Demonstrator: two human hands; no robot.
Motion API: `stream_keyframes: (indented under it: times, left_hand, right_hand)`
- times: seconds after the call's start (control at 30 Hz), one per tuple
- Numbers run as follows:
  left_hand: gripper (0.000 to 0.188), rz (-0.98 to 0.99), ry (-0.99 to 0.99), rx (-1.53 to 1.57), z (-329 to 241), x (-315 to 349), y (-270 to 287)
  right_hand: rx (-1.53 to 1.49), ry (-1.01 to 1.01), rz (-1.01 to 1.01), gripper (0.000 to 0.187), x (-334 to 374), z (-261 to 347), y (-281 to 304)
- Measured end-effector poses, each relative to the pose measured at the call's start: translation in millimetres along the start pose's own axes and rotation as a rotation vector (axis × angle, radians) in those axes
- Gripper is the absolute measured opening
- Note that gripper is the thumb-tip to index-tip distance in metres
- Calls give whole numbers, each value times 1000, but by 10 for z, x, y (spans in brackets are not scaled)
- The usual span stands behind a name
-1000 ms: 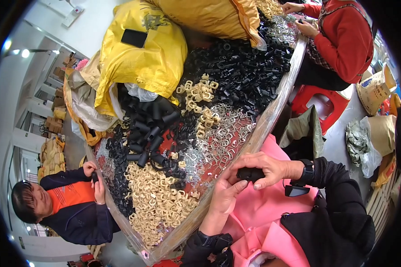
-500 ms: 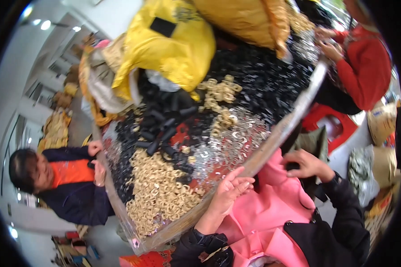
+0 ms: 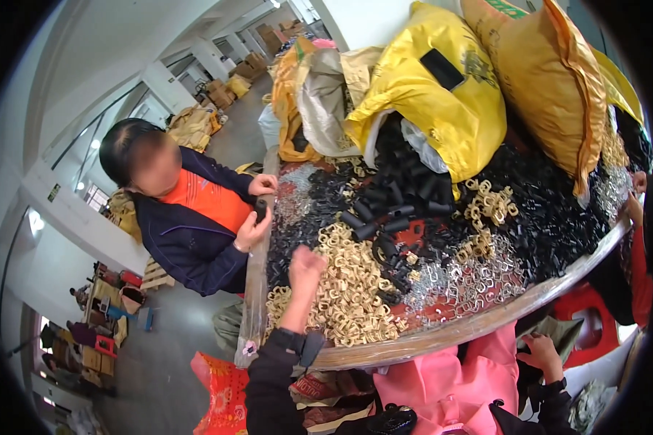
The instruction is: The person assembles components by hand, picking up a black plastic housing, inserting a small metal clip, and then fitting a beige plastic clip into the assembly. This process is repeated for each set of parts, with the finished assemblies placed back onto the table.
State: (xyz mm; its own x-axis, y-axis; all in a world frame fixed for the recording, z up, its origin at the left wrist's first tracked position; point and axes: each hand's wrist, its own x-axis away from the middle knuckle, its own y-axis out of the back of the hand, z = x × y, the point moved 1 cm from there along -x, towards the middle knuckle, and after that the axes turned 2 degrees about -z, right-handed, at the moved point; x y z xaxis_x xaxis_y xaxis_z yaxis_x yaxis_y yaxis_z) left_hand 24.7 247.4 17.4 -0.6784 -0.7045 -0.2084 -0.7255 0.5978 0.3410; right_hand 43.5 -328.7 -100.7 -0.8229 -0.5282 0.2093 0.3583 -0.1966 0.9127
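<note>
Head-worn fisheye, looking down past the left hand (image 3: 308,270) and right hand (image 3: 543,355).
Set above and behind the fingers (image 3: 305,256), it faces forward across the table (image 3: 384,353), with floor (image 3: 174,341) reaching left of them; the left ones blur, so their nearness is hard to judge.

The person wears black sleeves (image 3: 272,384) and pink clothing (image 3: 426,386).

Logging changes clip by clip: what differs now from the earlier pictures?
The view has swung left. The left hand has moved forward-left over the pile of tan ring-shaped pieces; the right hand has moved right, near the olive-green sack. The black cylindrical part both held earlier shows in neither now. The flat black rectangle stays on the bulging yellow sack.
</note>
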Motion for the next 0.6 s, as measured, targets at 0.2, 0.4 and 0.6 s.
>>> stream_keyframes:
  times: [0.2, 0.4, 0.6]
  left_hand:
    - [65, -591, -709, -1183, -660, -478, 333]
    - [49, 203, -463, -933, -166, -442, 594]
    - [37, 174, -904, -917, -141, -146, 736]
  right_hand:
    - [27, -20, -16, 40, -13, 7, -45]
    - [13, -20, -12, 40, -9, 13, -74]
    - [24, -3, 15, 39, -45, 100, 80]
